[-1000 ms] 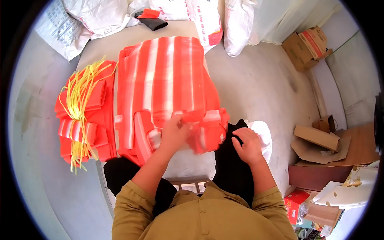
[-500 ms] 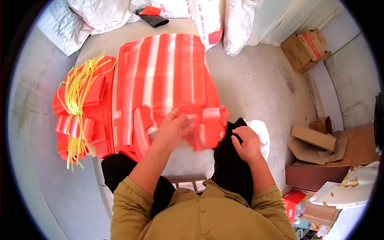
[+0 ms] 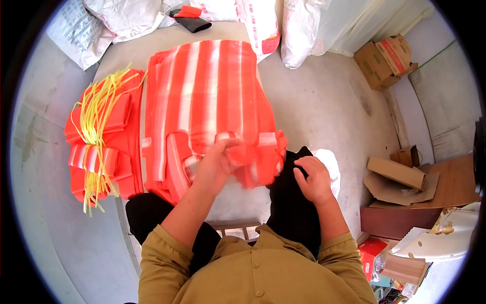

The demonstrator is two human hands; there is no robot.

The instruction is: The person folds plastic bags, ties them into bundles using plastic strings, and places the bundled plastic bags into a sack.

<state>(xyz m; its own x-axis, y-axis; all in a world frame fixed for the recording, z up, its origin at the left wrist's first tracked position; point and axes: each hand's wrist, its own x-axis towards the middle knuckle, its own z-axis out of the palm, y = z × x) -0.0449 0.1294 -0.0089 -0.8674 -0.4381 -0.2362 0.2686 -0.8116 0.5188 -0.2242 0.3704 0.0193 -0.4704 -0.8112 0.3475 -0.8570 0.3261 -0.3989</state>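
A thick stack of red-and-white striped plastic bags (image 3: 202,96) lies on the low table before me, its handle ends towards me. My left hand (image 3: 218,161) is closed on a red bag handle (image 3: 243,154) at the near edge of the stack; the fingertips are partly hidden by the film. Loose bag handles (image 3: 266,162) bunch up just right of that hand. My right hand (image 3: 313,180) rests on my black-trousered right knee with its fingers loosely spread, holding nothing. Left of the stack sit folded red bags (image 3: 126,152) with yellow ties (image 3: 96,116) draped over them.
White printed sacks (image 3: 124,20) stand along the table's far side, with a black-and-red item (image 3: 192,23) beside them. Cardboard boxes (image 3: 379,66) are at the far right. More flattened cardboard (image 3: 400,175) and a red box (image 3: 372,256) lie on my right. Something white (image 3: 329,169) is beside my right knee.
My left hand has shifted slightly, and the red film at its fingers has changed shape. The right hand stays on the knee. The whole view has moved a little.
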